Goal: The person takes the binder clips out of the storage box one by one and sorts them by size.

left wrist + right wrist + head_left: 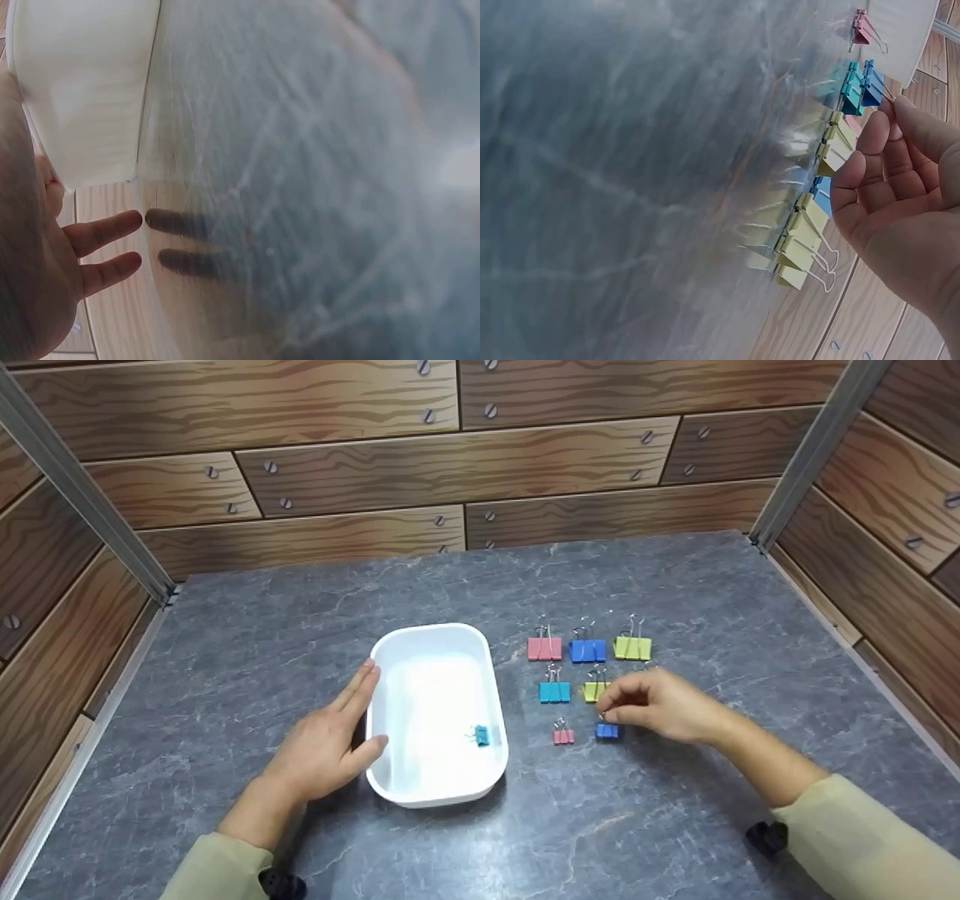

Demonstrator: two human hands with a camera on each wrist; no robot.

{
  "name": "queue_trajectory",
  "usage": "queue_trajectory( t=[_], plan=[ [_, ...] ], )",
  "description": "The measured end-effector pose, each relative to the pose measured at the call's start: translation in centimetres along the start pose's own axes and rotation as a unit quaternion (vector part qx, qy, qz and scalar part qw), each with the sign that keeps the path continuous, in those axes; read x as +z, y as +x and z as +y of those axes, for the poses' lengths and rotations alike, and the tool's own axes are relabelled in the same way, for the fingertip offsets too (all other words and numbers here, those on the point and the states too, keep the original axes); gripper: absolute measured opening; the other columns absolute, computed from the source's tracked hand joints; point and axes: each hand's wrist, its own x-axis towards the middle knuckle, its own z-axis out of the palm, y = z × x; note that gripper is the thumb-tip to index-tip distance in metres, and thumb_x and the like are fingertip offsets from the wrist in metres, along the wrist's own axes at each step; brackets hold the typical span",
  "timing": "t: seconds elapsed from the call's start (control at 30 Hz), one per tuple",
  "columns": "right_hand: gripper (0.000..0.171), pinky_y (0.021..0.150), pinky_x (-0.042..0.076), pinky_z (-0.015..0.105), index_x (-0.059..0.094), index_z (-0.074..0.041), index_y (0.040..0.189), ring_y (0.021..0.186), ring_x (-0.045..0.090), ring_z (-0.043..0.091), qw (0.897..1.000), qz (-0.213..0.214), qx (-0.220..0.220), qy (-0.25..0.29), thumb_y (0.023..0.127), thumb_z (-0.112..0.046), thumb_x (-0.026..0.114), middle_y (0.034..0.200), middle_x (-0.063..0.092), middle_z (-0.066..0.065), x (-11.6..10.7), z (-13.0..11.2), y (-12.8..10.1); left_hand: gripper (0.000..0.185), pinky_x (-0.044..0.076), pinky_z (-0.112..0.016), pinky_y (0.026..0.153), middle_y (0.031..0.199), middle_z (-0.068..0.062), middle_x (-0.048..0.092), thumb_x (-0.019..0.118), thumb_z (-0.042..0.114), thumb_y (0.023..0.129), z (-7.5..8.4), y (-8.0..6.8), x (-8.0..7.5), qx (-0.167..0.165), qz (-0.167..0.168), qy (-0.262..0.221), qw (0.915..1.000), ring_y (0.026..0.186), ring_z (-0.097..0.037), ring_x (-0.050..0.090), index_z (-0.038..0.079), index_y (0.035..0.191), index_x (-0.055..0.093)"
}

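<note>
A white tray (431,628) stands mid-table with one small teal binder clip (481,735) inside, near its right wall. My left hand (352,720) rests against the tray's left side with straight fingers and the thumb at the near rim; the left wrist view shows the same hand (90,247) beside the tray (82,82). My right hand (606,711) pinches the wire handle of a small blue clip (607,730) that sits on the table. In the right wrist view my fingertips (891,112) meet at that blue clip (870,86).
Right of the tray lie more clips: a small pink one (563,736), a teal one (554,691), a yellow-green one (594,691), and a back row of pink (544,649), blue (587,650) and yellow-green (633,648). Wood-pattern walls enclose the grey marble-look table (262,645).
</note>
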Motion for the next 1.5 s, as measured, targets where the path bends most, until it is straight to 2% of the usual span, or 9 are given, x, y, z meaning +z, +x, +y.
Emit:
queue_trajectory(
  t=[0.2,0.77,1.07,1.5],
  plan=[
    [0.012,0.079,0.055,0.026,0.079,-0.007,0.107,0.092,0.068,0.017,1.0,-0.007,0.01,-0.006,0.096,-0.011,0.076,0.102,0.077,0.0,0.08,0.31,0.08,0.089,0.055,-0.059,0.093,0.177,0.001,0.015,0.06,0.045,0.1,-0.02,0.03,0.0,-0.001,-0.001,-0.002,1.0,0.119,-0.041,0.068,0.013,0.172,0.017],
    [0.012,0.076,0.055,0.026,0.079,-0.009,0.108,0.09,0.067,0.019,1.0,-0.012,0.023,-0.003,0.097,-0.012,0.075,0.101,0.077,0.001,0.15,0.49,0.09,0.089,0.056,-0.059,0.09,0.177,-0.002,0.016,0.06,0.045,0.101,-0.1,0.0,-0.01,0.008,0.003,0.001,1.0,0.115,-0.042,0.069,0.012,0.172,0.017],
    [0.012,0.081,0.054,0.027,0.08,-0.01,0.108,0.095,0.067,0.021,0.999,-0.013,0.03,-0.009,0.096,-0.013,0.076,0.104,0.077,0.0,0.18,0.55,0.03,0.089,0.057,-0.057,0.085,0.177,-0.001,0.016,0.06,0.044,0.101,-0.1,-0.05,0.0,0.008,0.004,-0.004,1.0,0.106,-0.039,0.072,0.012,0.171,0.017],
    [0.018,0.084,0.055,0.027,0.079,-0.009,0.114,0.099,0.068,0.02,0.999,-0.008,0.03,-0.017,0.097,-0.015,0.076,0.109,0.077,0.002,-0.16,0.47,-0.17,0.09,0.056,-0.059,0.088,0.177,-0.002,0.016,0.06,0.044,0.1,-0.1,0.01,-0.05,0.01,0.004,-0.002,0.9999,0.112,-0.042,0.07,0.01,0.171,0.017]
  ],
)
